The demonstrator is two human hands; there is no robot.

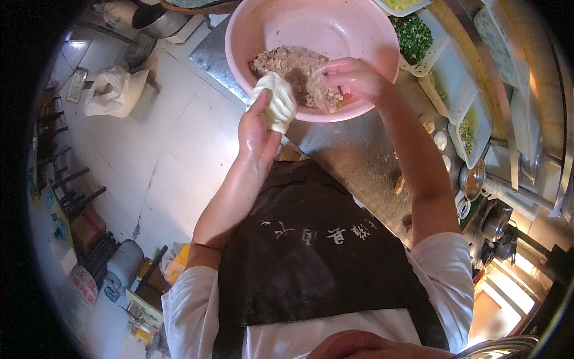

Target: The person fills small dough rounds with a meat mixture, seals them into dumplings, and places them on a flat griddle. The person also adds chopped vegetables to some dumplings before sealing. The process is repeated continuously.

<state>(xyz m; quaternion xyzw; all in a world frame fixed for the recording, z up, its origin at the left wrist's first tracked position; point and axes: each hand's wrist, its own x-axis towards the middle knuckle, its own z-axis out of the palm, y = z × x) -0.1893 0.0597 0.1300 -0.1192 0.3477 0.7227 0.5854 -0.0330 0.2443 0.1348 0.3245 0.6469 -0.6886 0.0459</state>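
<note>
My left hand [258, 125] holds a flat, pale sheet of dough [279, 103] upright over the near left rim of a large pink plastic basin [358, 27]. Its thumb presses on the dough's face. Inside the basin lies a mound of minced filling [289, 63], greyish pink with flecks of other colours. My right hand [350, 80] is in the basin at the right side of the mound, its fingers curled on a clump of the filling [325, 94]. That clump is somewhat blurred. The dough and the clump are apart.
The basin stands on a metal worktop [327, 143]. To the right are white trays [457, 96], one with chopped greens [410, 38], and small dough pieces [440, 140]. A metal bowl [473, 179] stands nearer. Left is a tiled floor [179, 134] with a plastic bag [110, 92] and a gas cylinder [125, 258].
</note>
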